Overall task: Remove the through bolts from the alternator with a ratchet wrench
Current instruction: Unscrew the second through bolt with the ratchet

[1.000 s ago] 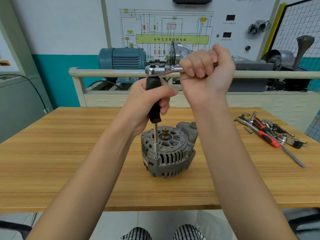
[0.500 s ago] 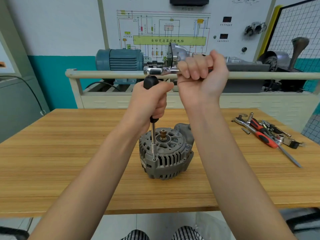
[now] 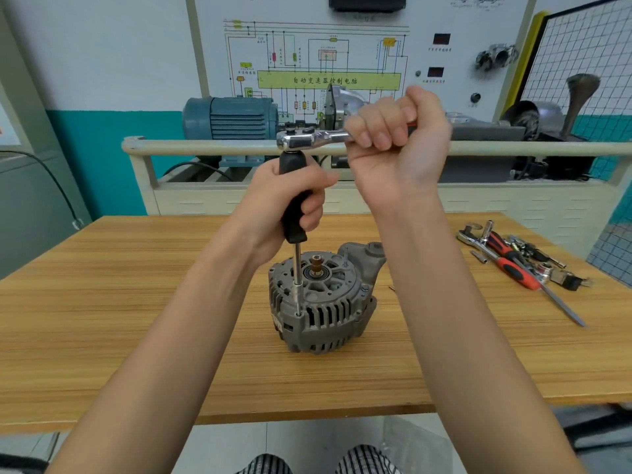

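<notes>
With your left hand [image 3: 290, 196] clenched around the black driver handle [image 3: 294, 200] and your right hand [image 3: 396, 138] gripping the ratchet wrench [image 3: 307, 138], you've barely swung it over the last second, so the through bolt [image 3: 298, 314] stays seated in the upright alternator [image 3: 321, 299] mid-table.

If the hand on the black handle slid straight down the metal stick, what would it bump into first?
Probably the alternator. The left hand grips the black handle, whose shaft runs straight down to the housing's rim.
</notes>
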`<control>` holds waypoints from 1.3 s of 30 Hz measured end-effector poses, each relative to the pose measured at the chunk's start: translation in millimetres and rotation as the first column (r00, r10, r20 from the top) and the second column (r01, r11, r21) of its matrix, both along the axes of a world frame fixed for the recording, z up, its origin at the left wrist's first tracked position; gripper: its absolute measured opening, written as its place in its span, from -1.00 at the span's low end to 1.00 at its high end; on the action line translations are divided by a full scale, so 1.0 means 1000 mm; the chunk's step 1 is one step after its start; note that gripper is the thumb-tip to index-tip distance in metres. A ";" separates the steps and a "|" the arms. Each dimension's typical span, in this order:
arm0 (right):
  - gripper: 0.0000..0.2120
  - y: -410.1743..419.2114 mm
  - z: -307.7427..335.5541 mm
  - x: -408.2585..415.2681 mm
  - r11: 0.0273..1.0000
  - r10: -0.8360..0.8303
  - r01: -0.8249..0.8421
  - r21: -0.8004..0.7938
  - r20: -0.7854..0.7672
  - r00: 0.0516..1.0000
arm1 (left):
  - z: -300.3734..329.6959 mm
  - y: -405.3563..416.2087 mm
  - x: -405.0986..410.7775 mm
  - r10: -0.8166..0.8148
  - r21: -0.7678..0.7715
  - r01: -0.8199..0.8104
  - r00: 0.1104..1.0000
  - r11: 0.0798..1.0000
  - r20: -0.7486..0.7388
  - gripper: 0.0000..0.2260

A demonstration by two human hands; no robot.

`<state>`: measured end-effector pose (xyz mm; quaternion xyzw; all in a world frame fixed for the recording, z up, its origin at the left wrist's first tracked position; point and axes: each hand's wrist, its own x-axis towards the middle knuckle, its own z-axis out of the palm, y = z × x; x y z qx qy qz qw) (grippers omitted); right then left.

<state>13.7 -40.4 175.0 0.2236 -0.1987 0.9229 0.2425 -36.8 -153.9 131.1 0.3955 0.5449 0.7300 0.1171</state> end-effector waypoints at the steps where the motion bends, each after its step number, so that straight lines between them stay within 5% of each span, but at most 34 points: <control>1: -0.49 0.003 0.002 -0.005 0.997 0.073 -0.073 -0.010 0.045 0.996 | 0.001 -0.002 -0.001 -0.061 -0.013 0.061 0.998 0.998 -0.007 -0.75; 5: -0.39 0.010 0.007 -0.026 0.927 0.375 -0.370 -0.062 0.155 0.914 | 0.000 -0.002 0.002 -0.211 -0.066 0.208 0.977 0.976 -0.032 -0.68; 8: -0.36 0.012 0.006 -0.035 0.897 0.441 -0.429 -0.105 0.172 0.881 | 0.001 0.000 0.004 -0.126 -0.074 0.126 0.992 0.989 -0.002 -0.60; 15: -0.58 -0.003 -0.005 -0.012 0.992 0.037 -0.035 -0.125 0.010 0.999 | -0.001 0.012 0.009 0.311 0.006 -0.312 0.947 0.950 0.083 -0.63; 21: -0.57 -0.030 -0.019 0.013 0.942 -0.319 0.333 0.023 -0.237 0.918 | -0.004 0.024 0.012 0.559 0.041 -0.562 0.826 0.826 0.069 -0.71; 28: -0.52 -0.001 -0.003 -0.005 0.999 -0.001 0.001 -0.038 -0.018 1.000 | -0.004 0.003 0.009 0.229 0.040 -0.229 0.973 0.973 0.009 -0.69; 33: -0.40 0.009 0.003 -0.033 0.915 0.401 -0.387 -0.113 0.150 0.904 | 0.001 0.001 0.006 0.010 -0.055 -0.013 0.999 0.998 -0.051 -0.79; 39: -0.40 0.008 0.003 -0.035 0.916 0.390 -0.371 -0.153 0.122 0.913 | -0.001 0.000 0.005 -0.081 -0.028 0.083 0.995 0.996 0.049 -0.63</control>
